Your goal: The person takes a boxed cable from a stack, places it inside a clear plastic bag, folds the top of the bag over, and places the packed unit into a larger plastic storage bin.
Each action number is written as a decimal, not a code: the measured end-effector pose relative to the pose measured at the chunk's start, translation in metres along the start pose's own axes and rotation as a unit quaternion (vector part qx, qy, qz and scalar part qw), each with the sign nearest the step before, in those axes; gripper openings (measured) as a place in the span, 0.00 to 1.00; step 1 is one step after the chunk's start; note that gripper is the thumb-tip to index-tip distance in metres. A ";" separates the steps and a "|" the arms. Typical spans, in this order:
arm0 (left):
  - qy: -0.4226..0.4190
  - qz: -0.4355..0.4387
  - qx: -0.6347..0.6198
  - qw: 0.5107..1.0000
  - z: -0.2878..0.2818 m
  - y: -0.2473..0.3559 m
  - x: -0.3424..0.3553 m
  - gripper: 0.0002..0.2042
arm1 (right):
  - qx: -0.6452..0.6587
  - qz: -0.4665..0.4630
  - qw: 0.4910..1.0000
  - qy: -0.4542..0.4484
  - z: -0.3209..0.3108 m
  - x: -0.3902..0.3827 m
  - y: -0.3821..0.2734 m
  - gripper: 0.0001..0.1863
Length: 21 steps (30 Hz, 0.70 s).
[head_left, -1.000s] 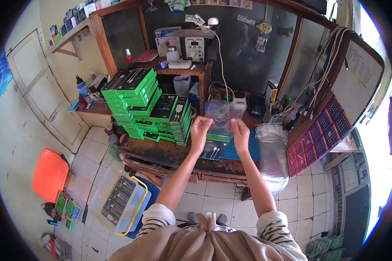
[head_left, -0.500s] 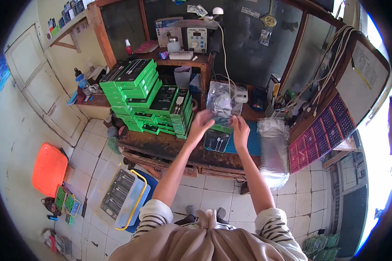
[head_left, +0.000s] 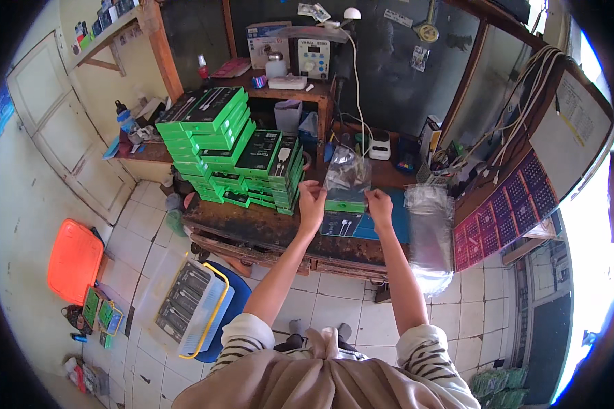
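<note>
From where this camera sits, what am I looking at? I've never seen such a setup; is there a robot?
No robot: these are a person's bare hands. The view comes from a wide fisheye camera worn on the head, looking down, so straight edges bend.

The left hand and right hand appear to pinch the two sides of a clear plastic bag, by a green-sided box. Whether the box is inside, I can't tell.

On the dark wooden bench, tall stacks of green-and-black boxes stand to the left; a blue mat and a pile of clear plastic lie to the right.
</note>
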<state>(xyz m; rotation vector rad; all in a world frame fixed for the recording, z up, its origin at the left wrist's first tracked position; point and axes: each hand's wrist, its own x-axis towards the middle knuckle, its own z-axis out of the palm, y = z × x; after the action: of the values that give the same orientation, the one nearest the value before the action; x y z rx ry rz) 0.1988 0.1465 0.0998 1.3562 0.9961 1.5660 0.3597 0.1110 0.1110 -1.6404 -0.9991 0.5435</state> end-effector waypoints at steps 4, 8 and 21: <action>-0.104 0.307 0.152 0.934 -0.003 0.029 0.010 0.23 | 0.028 0.104 0.991 -0.081 -0.010 0.011 0.018 0.18; -0.348 0.235 0.254 0.871 -0.013 0.044 0.006 0.30 | -0.139 -0.055 0.989 0.009 -0.012 0.012 0.018 0.16; -0.207 0.116 0.177 0.955 -0.019 -0.038 -0.038 0.22 | -0.045 -0.225 0.938 -0.259 -0.026 -0.015 0.018 0.27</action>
<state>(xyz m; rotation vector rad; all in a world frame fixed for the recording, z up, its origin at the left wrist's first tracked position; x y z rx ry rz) 0.1861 0.1237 0.0494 2.0167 0.9009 1.2171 0.3777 0.0829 0.0999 -1.2995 -1.7555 0.6333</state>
